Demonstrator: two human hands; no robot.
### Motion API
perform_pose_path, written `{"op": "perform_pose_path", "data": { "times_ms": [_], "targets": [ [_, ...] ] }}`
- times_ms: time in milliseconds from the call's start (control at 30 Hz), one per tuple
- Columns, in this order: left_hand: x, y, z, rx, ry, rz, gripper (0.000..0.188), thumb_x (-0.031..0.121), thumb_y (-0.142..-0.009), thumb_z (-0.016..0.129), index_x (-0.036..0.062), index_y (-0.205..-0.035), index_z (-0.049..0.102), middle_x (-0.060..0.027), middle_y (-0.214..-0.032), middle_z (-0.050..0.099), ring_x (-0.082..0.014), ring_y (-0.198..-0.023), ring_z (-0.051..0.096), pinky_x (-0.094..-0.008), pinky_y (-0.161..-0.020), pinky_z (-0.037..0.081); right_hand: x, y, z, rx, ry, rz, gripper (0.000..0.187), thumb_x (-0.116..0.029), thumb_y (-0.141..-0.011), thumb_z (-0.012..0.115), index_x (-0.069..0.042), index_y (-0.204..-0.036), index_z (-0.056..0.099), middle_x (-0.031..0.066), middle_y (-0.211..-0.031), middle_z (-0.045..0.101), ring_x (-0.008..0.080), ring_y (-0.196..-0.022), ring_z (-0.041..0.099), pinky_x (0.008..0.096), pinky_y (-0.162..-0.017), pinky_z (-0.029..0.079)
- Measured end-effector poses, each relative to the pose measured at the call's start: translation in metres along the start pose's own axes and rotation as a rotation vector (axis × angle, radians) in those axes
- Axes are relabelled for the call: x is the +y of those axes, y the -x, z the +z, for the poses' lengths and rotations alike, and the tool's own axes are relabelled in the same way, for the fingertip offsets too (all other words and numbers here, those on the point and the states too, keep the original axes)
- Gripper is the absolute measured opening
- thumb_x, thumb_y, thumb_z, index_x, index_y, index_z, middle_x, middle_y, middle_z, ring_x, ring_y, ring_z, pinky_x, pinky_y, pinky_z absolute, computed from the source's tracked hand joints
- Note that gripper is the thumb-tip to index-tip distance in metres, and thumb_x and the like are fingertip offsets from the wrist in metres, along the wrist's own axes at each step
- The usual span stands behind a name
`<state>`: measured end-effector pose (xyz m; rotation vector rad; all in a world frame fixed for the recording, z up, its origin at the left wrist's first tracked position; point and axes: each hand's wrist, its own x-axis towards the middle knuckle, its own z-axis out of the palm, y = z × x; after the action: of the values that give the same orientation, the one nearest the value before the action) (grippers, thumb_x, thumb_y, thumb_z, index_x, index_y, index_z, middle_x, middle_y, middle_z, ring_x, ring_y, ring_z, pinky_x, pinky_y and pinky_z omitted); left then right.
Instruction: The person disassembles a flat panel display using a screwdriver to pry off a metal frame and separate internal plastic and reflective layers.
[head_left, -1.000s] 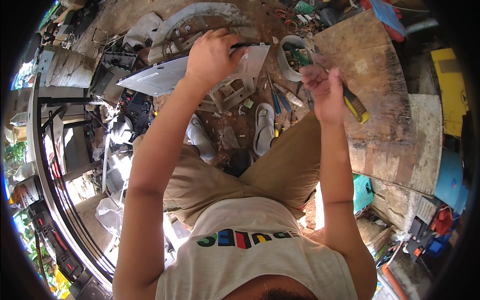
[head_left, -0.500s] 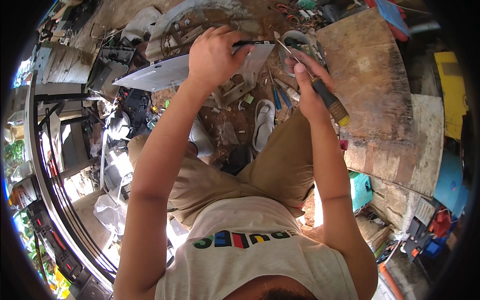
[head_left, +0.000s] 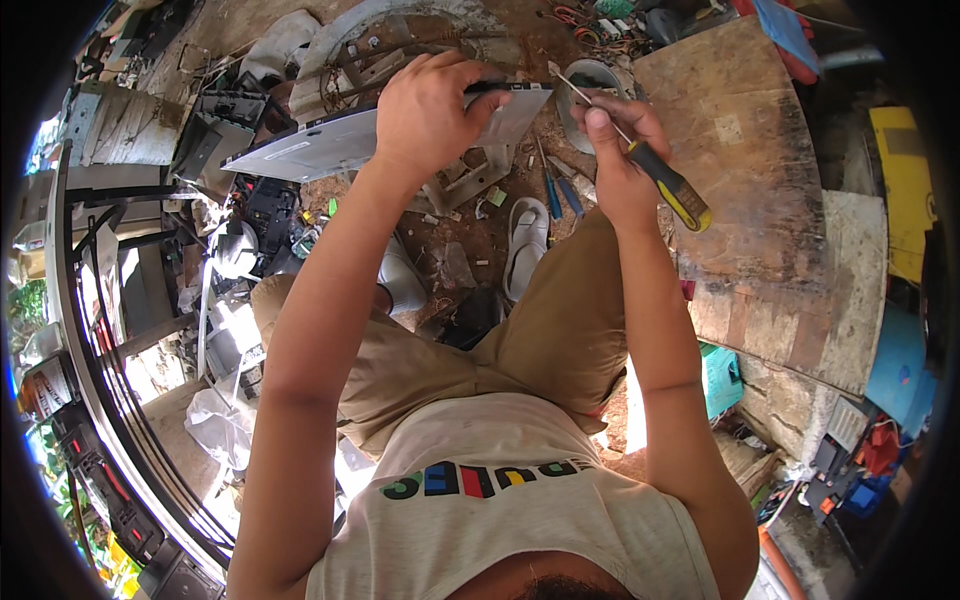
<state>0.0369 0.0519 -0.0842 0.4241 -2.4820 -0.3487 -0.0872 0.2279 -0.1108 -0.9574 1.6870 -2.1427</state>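
The left hand [head_left: 425, 115] hides part of the gray panel [head_left: 325, 150]; the right hand [head_left: 627, 155] partly covers the pale tub [head_left: 579, 138], its inside unclear. The top edge cuts off the gray arch [head_left: 345, 35].

- panel [head_left: 325, 146]: gripped at top edge by left fingers [head_left: 445, 66], extends left and right of them
- screwdriver [head_left: 676, 190]: in right fingers [head_left: 647, 117]; tip ahead-left of them, handle end behind-right
- tub [head_left: 568, 128]: just left of right fingers, partly hidden by them
- wooden board [head_left: 745, 160]: right of right fingers
- sandals [head_left: 525, 255]: on floor [head_left: 480, 235], behind left fingers, bodyward
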Motion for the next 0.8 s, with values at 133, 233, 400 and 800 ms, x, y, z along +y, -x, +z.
{"op": "perform_pose_path", "data": {
  "times_ms": [133,233,400,800],
  "targets": [
    [-0.001,0.0,-0.001,-0.021,-0.02,-0.009,0.02,0.031,-0.081,0.074,0.0141,-0.092,0.073,-0.0021,-0.087,0.066,-0.0278,-0.083,0.063,-0.0372,-0.074,0.051,0.005,-0.004,0.004,-0.024,0.005,-0.067,0.02,-0.016,-0.091,0.071,0.001,-0.096,0.063,0.0089,-0.094,0.07,0.0144,-0.087,0.066,0.0268,-0.077,0.052],
    [0.001,-0.001,-0.003,-0.032,-0.019,-0.002,0.02,0.032,-0.081,0.074,0.0154,-0.093,0.073,-0.0015,-0.087,0.067,-0.0274,-0.084,0.063,-0.0369,-0.074,0.051,0.014,-0.004,-0.002,-0.044,0.125,-0.125,0.021,-0.018,-0.091,0.072,0.001,-0.094,0.063,0.0091,-0.09,0.07,0.0145,-0.084,0.066,0.0276,-0.075,0.052],
    [-0.002,-0.001,-0.001,-0.036,-0.019,-0.007,0.019,0.031,-0.082,0.073,0.0166,-0.093,0.073,-0.0007,-0.088,0.067,-0.0263,-0.086,0.063,-0.0365,-0.075,0.051,0.018,-0.002,0.003,-0.035,0.164,-0.15,0.022,-0.02,-0.09,0.072,0.001,-0.09,0.063,0.009,-0.085,0.071,0.0141,-0.079,0.067,0.0276,-0.071,0.052],
    [-0.003,0.001,0.001,-0.024,-0.027,-0.014,0.019,0.032,-0.082,0.072,0.0162,-0.091,0.073,0.0013,-0.088,0.067,-0.0245,-0.085,0.063,-0.0361,-0.074,0.052,0.015,-0.005,0.004,-0.083,0.304,-0.221,0.019,-0.018,-0.09,0.072,-0.001,-0.089,0.065,0.0095,-0.084,0.072,0.0149,-0.075,0.067,0.0275,-0.068,0.052]
  ]
}}
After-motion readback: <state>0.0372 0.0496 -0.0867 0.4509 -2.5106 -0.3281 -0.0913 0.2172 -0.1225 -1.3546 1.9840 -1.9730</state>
